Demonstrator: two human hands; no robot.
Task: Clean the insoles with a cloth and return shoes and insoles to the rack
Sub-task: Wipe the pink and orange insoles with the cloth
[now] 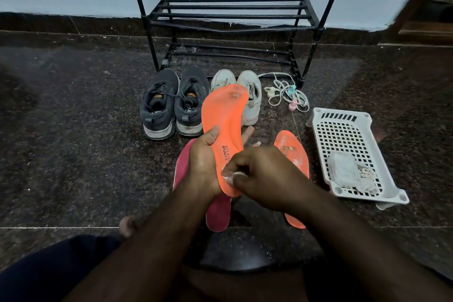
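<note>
Dark floor; left grip [204, 154] clamps orange insole [224, 127]; right grip [257, 171] pinches mostly hidden cloth [236, 174].

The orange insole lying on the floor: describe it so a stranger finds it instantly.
Start at the white perforated basket on the right. Just left of it, the orange insole lies flat, partly behind the right hand. Its twin is held up; this one shows grimy marks.

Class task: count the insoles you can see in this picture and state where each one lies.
3. One orange insole is held in the left hand; a second orange insole lies on the floor to its right; a pink insole lies beneath the hands. More may be hidden under the arms.
</note>
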